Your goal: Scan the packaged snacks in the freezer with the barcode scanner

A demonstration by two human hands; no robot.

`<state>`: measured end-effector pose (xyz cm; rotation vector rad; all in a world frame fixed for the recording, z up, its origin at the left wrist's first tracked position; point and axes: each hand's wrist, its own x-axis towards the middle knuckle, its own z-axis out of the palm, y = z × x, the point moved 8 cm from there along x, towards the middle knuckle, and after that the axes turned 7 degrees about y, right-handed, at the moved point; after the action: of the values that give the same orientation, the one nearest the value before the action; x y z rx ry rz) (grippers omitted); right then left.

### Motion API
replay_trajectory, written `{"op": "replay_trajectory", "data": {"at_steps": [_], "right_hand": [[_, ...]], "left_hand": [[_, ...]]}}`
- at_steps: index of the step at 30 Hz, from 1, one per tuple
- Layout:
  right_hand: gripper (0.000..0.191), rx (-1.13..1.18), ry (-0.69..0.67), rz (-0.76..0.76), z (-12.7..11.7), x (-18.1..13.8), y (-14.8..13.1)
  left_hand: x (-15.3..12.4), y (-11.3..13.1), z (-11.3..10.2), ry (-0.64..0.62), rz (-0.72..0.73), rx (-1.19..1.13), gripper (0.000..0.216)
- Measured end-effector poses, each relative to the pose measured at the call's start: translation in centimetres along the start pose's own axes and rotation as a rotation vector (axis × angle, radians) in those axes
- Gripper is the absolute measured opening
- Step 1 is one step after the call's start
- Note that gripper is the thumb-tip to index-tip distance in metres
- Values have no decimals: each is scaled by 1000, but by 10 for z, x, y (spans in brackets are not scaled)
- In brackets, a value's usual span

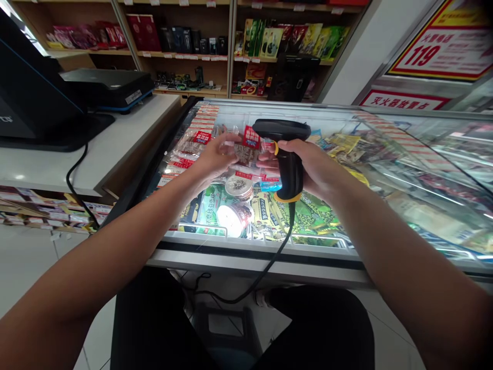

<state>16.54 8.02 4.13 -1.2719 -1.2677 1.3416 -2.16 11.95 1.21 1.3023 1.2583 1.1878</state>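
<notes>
Packet point(247, 153) between left and right fingers point(230, 137)

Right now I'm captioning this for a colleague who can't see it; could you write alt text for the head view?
A right hand holds a black handheld scanner next to a clear, red-labelled packet held in the left hand. Both are above a glass-topped display case of packaged goods, with stocked shelves behind.
</notes>
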Motion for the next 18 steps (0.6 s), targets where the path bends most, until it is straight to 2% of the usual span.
{"op": "replay_trajectory", "data": {"at_steps": [3,6,9,15,18], "right_hand": [[22,-54,-37,-5,3,-6,-3],[21,-75,-105,11,11,-11,-2],[22,-71,-134,18,16,-14,1],[21,-45,-134,4,18,-14,-1],[23,-59,-112,3,16,-14,-2]], "left_hand": [[12,11,-27,175,156,-6,45],[17,18,-47,289,238,7,43],[16,21,-53,307,236,-2,42],[14,22,-48,312,216,15,40],[21,20,-56,341,226,50,39]]}}
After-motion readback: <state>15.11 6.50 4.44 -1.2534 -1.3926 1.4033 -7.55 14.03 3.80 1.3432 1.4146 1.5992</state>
